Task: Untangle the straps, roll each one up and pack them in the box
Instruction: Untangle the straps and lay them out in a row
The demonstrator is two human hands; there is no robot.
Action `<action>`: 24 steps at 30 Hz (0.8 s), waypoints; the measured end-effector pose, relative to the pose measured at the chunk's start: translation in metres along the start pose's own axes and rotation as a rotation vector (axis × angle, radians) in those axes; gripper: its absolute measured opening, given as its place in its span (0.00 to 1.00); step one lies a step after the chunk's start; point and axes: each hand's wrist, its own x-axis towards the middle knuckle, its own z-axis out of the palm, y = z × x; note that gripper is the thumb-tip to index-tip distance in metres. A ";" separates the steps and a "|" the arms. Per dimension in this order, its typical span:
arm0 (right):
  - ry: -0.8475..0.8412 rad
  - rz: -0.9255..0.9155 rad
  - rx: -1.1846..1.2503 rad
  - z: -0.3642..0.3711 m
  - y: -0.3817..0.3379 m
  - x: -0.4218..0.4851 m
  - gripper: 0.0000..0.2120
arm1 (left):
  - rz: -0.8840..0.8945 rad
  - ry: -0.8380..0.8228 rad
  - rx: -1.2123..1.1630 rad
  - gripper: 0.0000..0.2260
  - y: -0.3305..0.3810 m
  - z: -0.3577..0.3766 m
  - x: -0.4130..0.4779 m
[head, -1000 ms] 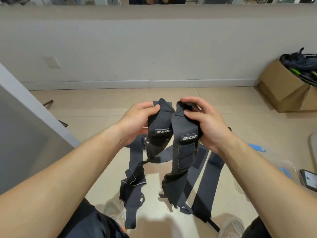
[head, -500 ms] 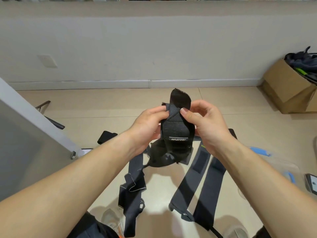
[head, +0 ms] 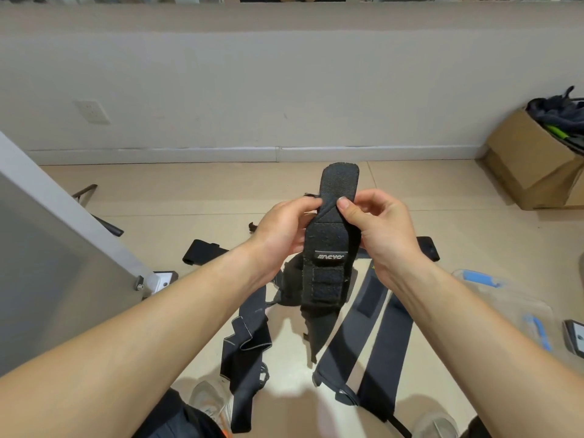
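A black padded strap (head: 331,245) with a white-lettered label is held upright in mid-air over the tiled floor. The left hand (head: 284,229) grips its left edge with curled fingers, and the right hand (head: 379,229) pinches its right edge, thumb on the front. The strap's rounded tab end stands above both hands; its tail hangs below them. Beneath the held strap, more dark straps (head: 379,336) lie on the floor. Far to its right, a cardboard box (head: 531,165) with dark gear in it stands by the wall.
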 end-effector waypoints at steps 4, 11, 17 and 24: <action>0.029 -0.004 -0.014 0.002 0.004 -0.002 0.07 | 0.128 0.032 0.108 0.10 -0.007 0.002 -0.004; -0.203 -0.009 -0.082 -0.001 0.002 -0.007 0.08 | 0.184 0.006 0.182 0.15 -0.004 -0.002 -0.008; -0.191 0.008 -0.029 0.001 0.002 -0.008 0.10 | 0.207 -0.024 0.212 0.14 0.000 -0.006 -0.007; -0.158 -0.007 0.023 0.002 -0.003 -0.004 0.07 | 0.217 -0.070 0.321 0.16 -0.002 -0.005 -0.008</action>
